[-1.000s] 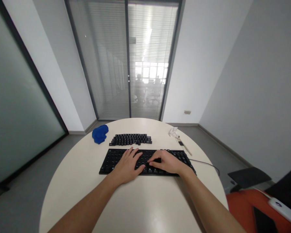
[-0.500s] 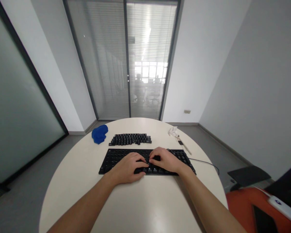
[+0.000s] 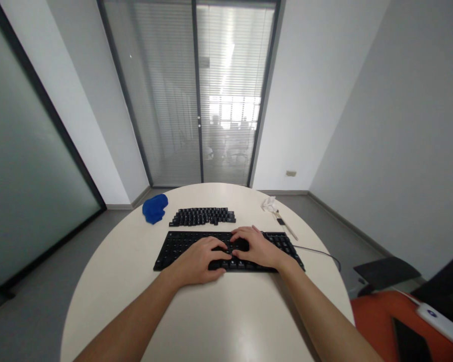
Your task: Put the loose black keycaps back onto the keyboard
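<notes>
A black keyboard (image 3: 177, 246) lies across the table, much of its left and middle part bare of keycaps. Over its middle rests my left hand (image 3: 202, 259), fingers pointing right and spread apart, the fingertips at the keyboard's surface. Facing it, my right hand (image 3: 258, 247) curves over the keyboard with thumb and forefinger apart, and no object shows between them. Both hands' fingertips are close together near the bottom rows. Behind the keyboard, loose black keycaps (image 3: 202, 216) stand in rows.
On the round white table (image 3: 117, 281) lie a blue cloth-like piece (image 3: 154, 208) at back left, and a crumpled white tissue (image 3: 269, 203) and a thin brush-like stick (image 3: 287, 224) at back right. A cable (image 3: 317, 250) runs off right, near an orange chair (image 3: 377, 322).
My right forefinger and thumb have spread apart, the fingers lifting slightly away from my left hand. My left hand has barely moved.
</notes>
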